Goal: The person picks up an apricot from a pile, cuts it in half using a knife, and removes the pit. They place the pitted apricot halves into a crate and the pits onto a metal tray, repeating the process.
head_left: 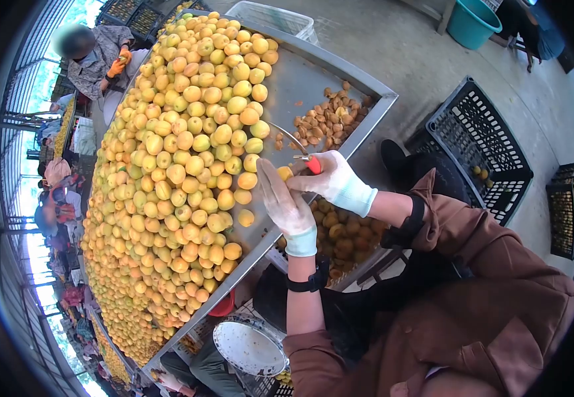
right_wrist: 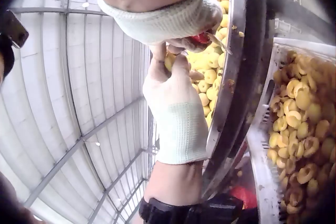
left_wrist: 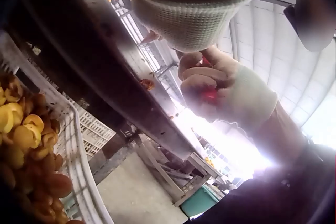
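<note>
My left hand, in a whitish glove, holds a yellow apricot between thumb and fingers over the near edge of the metal table. In the right wrist view the apricot shows partly behind the fingers. Close beside it, my gloved right hand grips a small red-handled knife. Its thin metal blade sticks out past the fingers in the right wrist view. A large heap of whole apricots lies just beyond the hands. Brown apricot pits are piled at the table's corner.
Below the hands, a white crate holds halved apricots. A raised metal rim borders the table. Black crates stand on the floor to the right, a white basin lower down. Another person in orange gloves works across the heap.
</note>
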Motion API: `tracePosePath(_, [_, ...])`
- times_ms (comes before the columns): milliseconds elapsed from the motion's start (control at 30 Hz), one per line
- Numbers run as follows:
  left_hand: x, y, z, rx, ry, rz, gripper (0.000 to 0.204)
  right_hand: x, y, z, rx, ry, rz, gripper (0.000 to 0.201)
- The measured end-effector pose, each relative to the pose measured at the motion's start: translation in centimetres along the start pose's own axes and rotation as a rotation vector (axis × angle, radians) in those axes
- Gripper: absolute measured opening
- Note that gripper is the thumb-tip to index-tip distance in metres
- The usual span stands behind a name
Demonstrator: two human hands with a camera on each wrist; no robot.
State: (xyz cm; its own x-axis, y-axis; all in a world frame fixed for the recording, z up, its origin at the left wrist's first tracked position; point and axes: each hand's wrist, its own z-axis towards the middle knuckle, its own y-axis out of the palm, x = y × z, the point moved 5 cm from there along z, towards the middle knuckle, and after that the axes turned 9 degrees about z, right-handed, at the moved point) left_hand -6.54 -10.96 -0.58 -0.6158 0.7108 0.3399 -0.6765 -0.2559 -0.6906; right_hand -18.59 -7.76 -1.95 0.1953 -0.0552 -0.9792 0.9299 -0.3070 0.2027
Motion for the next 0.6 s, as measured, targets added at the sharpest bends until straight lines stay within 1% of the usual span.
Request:
tracePosePath(100, [0.0,0.0,-0.1,-0.012,-0.011,0.004,0.063,0.1,0.1,0.1,-0.012,-0.033,0.035,0.026])
tracePosePath(233, [0.2,0.1,-0.4,-0.060,-0.015,0.009,0.063,0.2,-0.2,0.1,0.003,0.003,0.006,0.024])
tracePosePath(300, [0.4,0.0,-0.4,-0.087,-0.030,0.019,0.062,0.3,-0.4,0.1,0.057,0.012,-0.097,0.024])
tracePosePath(333, [0.2,0.0,-0.3,-0.124,-0.122,-0.091,0.058,0.2,-0.4,0.1,0.058,0.012,-0.098,0.024])
tracePosePath(367, [-0.1,0.1,-0.4,-0.161,-0.214,-0.202,0.055,-0.2,-0.4,0.0,0.059,-0.023,-0.158,0.024])
tracePosePath(400, [0.0,0.0,-0.3,-0.161,-0.213,-0.202,0.055,-0.5,-0.4,0.0,0.061,-0.059,-0.219,0.024])
tracePosePath(433, [-0.6,0.2,-0.5,-0.196,-0.349,-0.382,0.051,-0.5,-0.4,-0.1,0.061,-0.059,-0.218,0.024])
tracePosePath(467, [-1.1,0.5,-0.7,-0.230,-0.485,-0.562,0.048,-0.5,-0.5,-0.1,0.072,-0.052,-0.128,0.022])
tracePosePath(500, [-1.7,0.3,-0.8,-0.252,-0.539,-0.572,0.047,-0.4,-0.5,-0.1,0.080,-0.046,-0.037,0.020])
tracePosePath(533, [-2.1,0.2,-0.8,-0.247,-0.540,-0.568,0.047,-0.4,-0.6,0.0,0.075,-0.047,-0.035,0.020])
tracePosePath(600, [-2.9,-0.3,-0.6,-0.156,-0.456,-0.468,0.049,-0.5,-1.2,0.3,0.143,-0.042,-0.046,0.026])
